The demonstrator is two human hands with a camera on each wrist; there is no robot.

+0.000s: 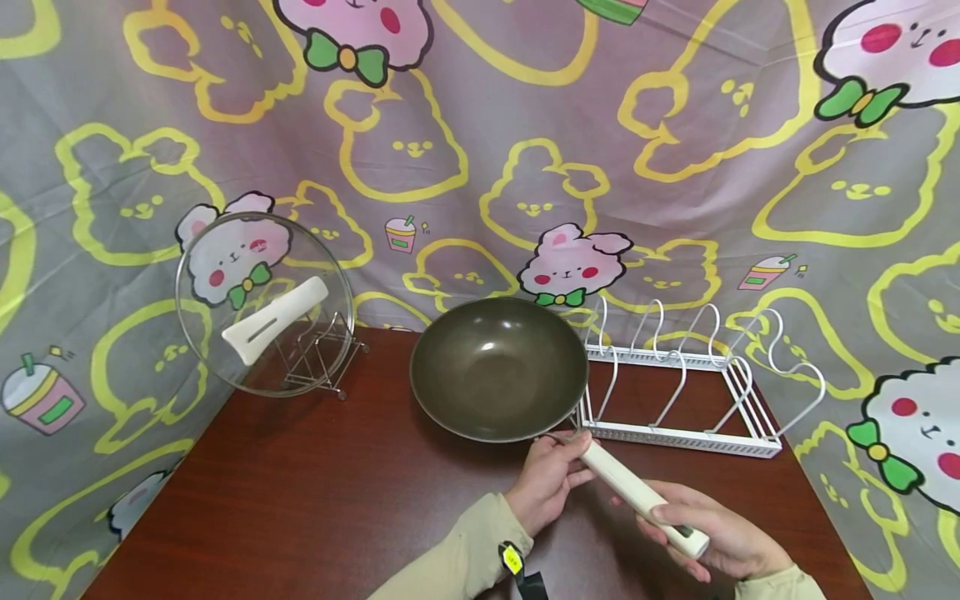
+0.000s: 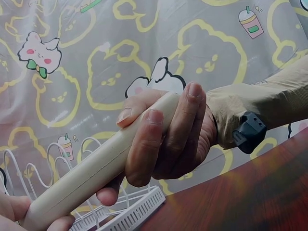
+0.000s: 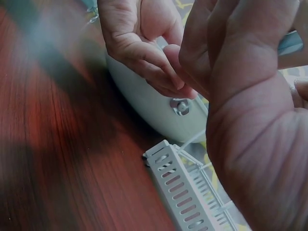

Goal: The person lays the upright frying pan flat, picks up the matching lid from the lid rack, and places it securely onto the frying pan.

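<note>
A dark-coated wok [image 1: 498,371] with a cream outside and a long cream handle [image 1: 626,483] is tilted so its inside faces up and toward me. Where the handle meets the wok, my left hand [image 1: 551,475] holds it with thumb on top and fingers below. My right hand [image 1: 705,529] grips the handle near its far end; the left wrist view shows its fingers [image 2: 142,149] wrapped around the cream handle [image 2: 96,166]. Seen from the right wrist, the wok's cream underside [image 3: 149,108] with a rivet lies beyond my left hand [image 3: 144,48].
Right of the wok stands a white rack [image 1: 682,433] with several upright wire loops, close to its rim. At the left, a glass lid [image 1: 210,367] with a cream handle leans upright in a small wire stand [image 1: 322,358]. A patterned cloth [image 1: 480,125] hangs behind the brown table [image 1: 300,500].
</note>
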